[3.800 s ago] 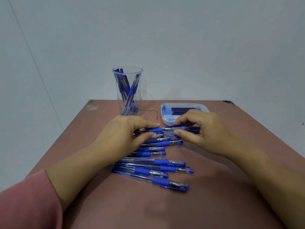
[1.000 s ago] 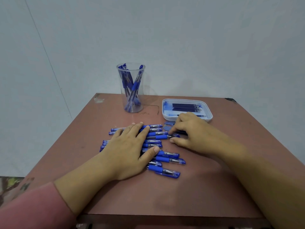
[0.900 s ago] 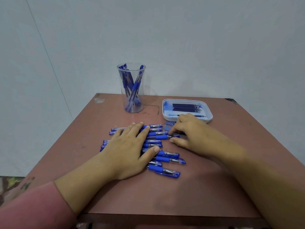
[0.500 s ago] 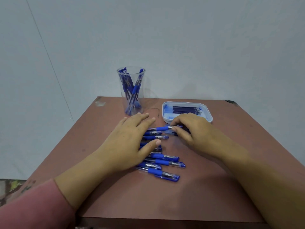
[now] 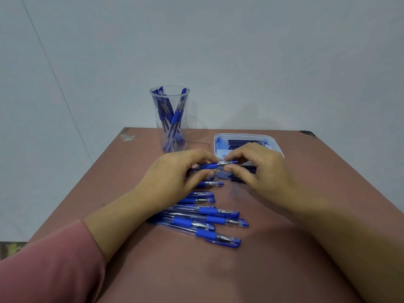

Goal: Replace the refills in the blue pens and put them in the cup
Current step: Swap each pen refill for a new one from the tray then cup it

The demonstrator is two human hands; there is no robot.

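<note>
Both hands hold one blue pen (image 5: pixel 215 165) just above the table. My left hand (image 5: pixel 175 173) grips its barrel near the blue grip. My right hand (image 5: pixel 260 169) pinches its capped tip end between thumb and fingers. Several more blue pens (image 5: pixel 209 217) lie in a row on the table below and under my left hand. A clear plastic cup (image 5: pixel 170 114) with several blue pens inside stands at the back. A white tray (image 5: pixel 277 146) holding dark refills sits behind my right hand. Loose dark refills (image 5: pixel 247 170) lie partly hidden under my right hand.
The brown table (image 5: pixel 218 270) has bare surface in front of the pens and at both sides. Its back edge meets a pale wall. A chipped spot (image 5: pixel 127 136) marks the back left corner.
My left hand was lying flat on the pens; now it has curled round one pen. Both hands have lifted that pen off the row, near the tray.
</note>
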